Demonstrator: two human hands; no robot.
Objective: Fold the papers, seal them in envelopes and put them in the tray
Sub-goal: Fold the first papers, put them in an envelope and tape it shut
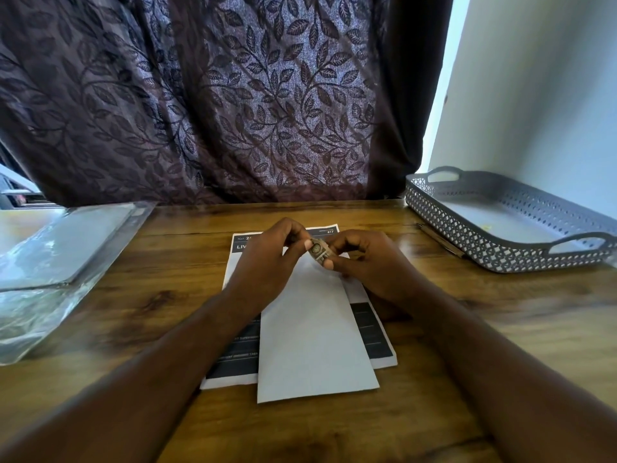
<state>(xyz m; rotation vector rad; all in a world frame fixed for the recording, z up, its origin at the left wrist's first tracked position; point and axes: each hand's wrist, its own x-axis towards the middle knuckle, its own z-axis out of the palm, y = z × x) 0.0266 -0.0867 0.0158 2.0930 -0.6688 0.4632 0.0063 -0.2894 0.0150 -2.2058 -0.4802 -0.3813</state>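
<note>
A white envelope [315, 332] lies lengthwise on a stack of printed papers [374, 332] in the middle of the wooden table. Above the envelope's far end, my left hand [267, 259] and my right hand [364, 262] meet and together pinch a small brownish stamp-like piece [318, 250] between thumbs and fingertips. The grey perforated tray [467, 235] with two handles stands at the right of the table, and nothing is visible inside it.
A clear plastic packet [50, 262] with flat white sheets inside lies at the table's left edge. A thin pen-like stick [440, 240] lies beside the tray. A dark leaf-patterned curtain [233, 95] hangs behind the table, and a white wall rises at the right.
</note>
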